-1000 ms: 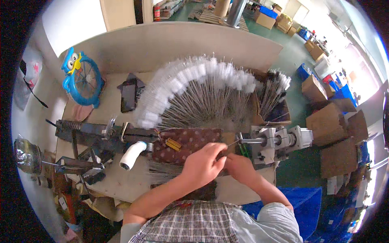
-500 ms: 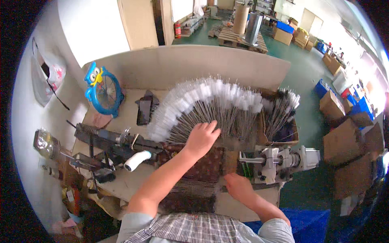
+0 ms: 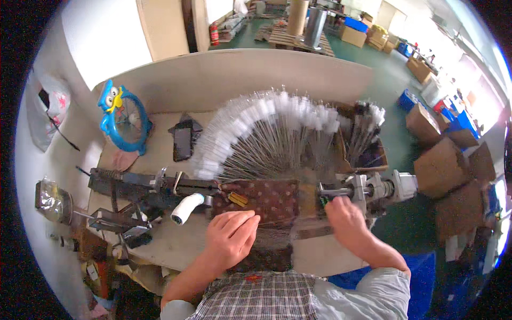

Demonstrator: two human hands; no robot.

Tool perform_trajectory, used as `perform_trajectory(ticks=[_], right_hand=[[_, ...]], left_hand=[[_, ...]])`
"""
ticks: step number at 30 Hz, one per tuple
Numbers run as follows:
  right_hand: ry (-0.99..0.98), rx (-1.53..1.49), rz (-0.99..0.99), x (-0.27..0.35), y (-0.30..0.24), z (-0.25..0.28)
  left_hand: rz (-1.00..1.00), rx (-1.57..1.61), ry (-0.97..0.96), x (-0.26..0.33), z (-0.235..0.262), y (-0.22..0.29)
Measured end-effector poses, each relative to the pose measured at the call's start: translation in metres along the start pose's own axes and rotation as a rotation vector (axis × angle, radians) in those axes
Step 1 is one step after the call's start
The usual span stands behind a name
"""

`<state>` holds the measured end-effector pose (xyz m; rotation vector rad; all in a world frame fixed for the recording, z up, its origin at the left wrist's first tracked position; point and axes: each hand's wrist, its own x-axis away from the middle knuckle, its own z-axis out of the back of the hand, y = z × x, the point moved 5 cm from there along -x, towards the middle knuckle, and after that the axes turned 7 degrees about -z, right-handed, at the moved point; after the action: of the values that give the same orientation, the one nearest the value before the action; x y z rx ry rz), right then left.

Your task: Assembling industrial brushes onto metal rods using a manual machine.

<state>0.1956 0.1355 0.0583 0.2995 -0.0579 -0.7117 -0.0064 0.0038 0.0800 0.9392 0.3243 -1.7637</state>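
Observation:
A large fan of wire brushes (image 3: 266, 133) with white bristle tips and thin metal stems lies across the table. My left hand (image 3: 233, 236) is over the near edge of a brown dotted cloth (image 3: 274, 200), fingers pressed together; anything inside them is hidden. Beside the metal rod of a clamped machine (image 3: 368, 189), my right hand (image 3: 346, 217) has its fingers curled in. What it may hold cannot be made out. A small yellow object (image 3: 238, 199) rests on the cloth. More thin wires (image 3: 266, 234) lie at the cloth's near side.
At the left stand a dark metal fixture (image 3: 128, 186) and a white curved nozzle (image 3: 186, 208). Behind them are a phone (image 3: 182, 144) and a blue cartoon-headed fan (image 3: 125, 120). A carton (image 3: 370, 165) holds more brushes at the right. A low panel (image 3: 229, 74) borders the table's back.
My left hand has come back from the brush stems toward my body, and its fingers have closed together. My right hand has moved right and forward to the machine's rod. The view has shifted slightly.

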Motion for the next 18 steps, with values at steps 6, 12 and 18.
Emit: perform_trajectory(ticks=[6,12,18], right_hand=[[0.392,-0.304,-0.174,-0.02,0.046,0.049],[0.207,-0.679,-0.136,-0.067,0.036,-0.001],[-0.245,-0.921,-0.048,-0.082,0.038,-0.008]], left_hand=[[0.065,0.047,0.057,0.021,0.006,0.006],[0.126,0.056,0.029,0.028,-0.006,0.006],[0.293,0.015,-0.011,0.047,-0.007,0.002]])
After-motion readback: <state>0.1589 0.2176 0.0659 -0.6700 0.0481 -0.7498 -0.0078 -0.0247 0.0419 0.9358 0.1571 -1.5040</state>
